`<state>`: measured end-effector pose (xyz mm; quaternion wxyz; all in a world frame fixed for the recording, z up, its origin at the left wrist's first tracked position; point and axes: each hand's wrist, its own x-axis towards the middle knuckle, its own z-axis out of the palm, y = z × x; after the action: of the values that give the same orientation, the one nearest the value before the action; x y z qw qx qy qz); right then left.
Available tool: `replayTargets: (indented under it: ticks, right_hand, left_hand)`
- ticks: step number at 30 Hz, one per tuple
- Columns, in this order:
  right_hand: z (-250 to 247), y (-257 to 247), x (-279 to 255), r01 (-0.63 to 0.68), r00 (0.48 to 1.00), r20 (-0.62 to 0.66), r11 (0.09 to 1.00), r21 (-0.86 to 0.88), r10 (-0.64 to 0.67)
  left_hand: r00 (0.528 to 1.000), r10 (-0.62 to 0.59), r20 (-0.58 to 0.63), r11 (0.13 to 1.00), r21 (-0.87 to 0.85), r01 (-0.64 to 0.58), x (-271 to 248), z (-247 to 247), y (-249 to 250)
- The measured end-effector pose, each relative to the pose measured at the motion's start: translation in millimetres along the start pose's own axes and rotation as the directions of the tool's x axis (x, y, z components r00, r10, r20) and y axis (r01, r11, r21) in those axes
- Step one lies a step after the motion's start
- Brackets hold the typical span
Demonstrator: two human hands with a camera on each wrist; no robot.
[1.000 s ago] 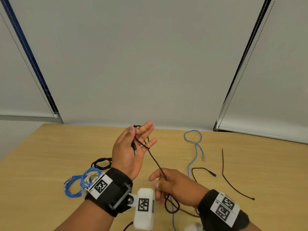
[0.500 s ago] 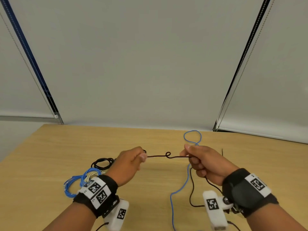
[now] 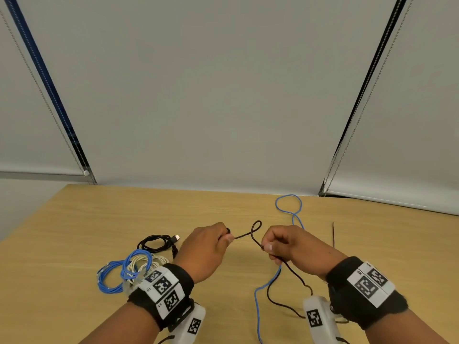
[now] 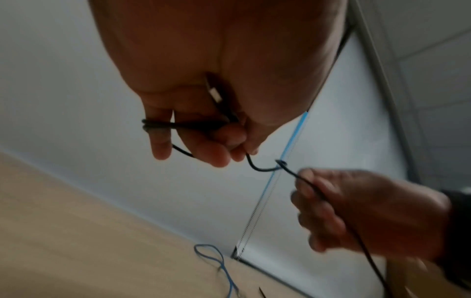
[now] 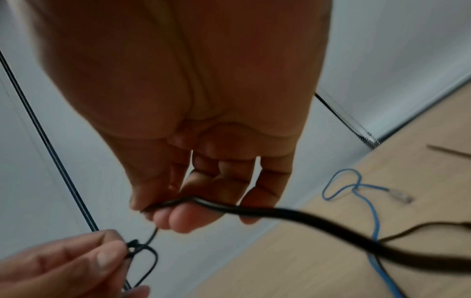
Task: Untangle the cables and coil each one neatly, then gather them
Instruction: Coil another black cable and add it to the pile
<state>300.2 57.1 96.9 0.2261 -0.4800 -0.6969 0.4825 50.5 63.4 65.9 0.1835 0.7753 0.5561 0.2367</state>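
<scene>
From the head view, the left hand (image 3: 207,247) and right hand (image 3: 290,247) each pinch the thin black cable (image 3: 255,230), a small loop standing between the grips, likely slackened for coiling. The left wrist view alone shows turns already wrapped round the left fingers (image 4: 159,139). The right wrist view shows the tail trailing from the right grip across the loose blue cable (image 5: 373,213) on the table (image 5: 318,262).

Matt pale wood-grain table (image 3: 74,232), smooth black rubbery cable (image 3: 255,229), plastic-sheathed blue cable (image 3: 288,204)

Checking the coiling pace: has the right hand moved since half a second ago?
Yes. The right hand has come in leftward, away from the loose blue cable loop it reached before, so the black cable loop has widened.
</scene>
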Motion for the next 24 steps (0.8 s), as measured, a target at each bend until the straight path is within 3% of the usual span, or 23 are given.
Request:
replayTargets:
  ticks: [4, 8, 10, 12, 14, 18, 21, 24]
  right_hand:
    - [1, 1, 3, -0.036, 0.999, -0.03, 0.974, 0.224, 0.044]
    - [-3, 11, 6, -0.121, 0.976, -0.121, 0.917, 0.379, 0.179]
    - [-4, 15, 7, -0.142, 0.965, -0.153, 0.913, 0.383, 0.214]
    - [-5, 13, 9, -0.124, 0.968, -0.187, 0.968, 0.218, 0.166]
    - [-5, 9, 11, -0.088, 0.975, -0.215, 0.991, -0.098, 0.065]
    - [-1, -3, 22, -0.045, 0.988, -0.15, 0.875, -0.482, -0.032]
    - [1, -7, 27, -0.038, 0.999, -0.015, 0.821, -0.569, 0.035]
    - [-3, -1, 27, -0.153, 0.984, -0.165, 0.794, -0.588, 0.067]
  left_hand:
    - [0.978, 0.182, 0.106, 0.954, 0.223, -0.202, -9, 15, 15]
    - [0.921, 0.271, 0.28, 0.902, 0.26, -0.344, -15, 18, 20]
    - [0.906, 0.291, 0.307, 0.887, 0.269, -0.376, -17, 16, 20]
    - [0.898, 0.315, 0.306, 0.876, 0.271, -0.4, -16, 12, 21]
    - [0.884, 0.353, 0.306, 0.86, 0.266, -0.435, -16, 10, 22]
    - [0.839, 0.483, 0.252, 0.804, 0.253, -0.539, -16, 12, 33]
    - [0.833, 0.546, 0.094, 0.809, 0.199, -0.553, -14, 8, 37]
    - [0.84, 0.535, -0.094, 0.844, 0.091, -0.528, -13, 2, 37]
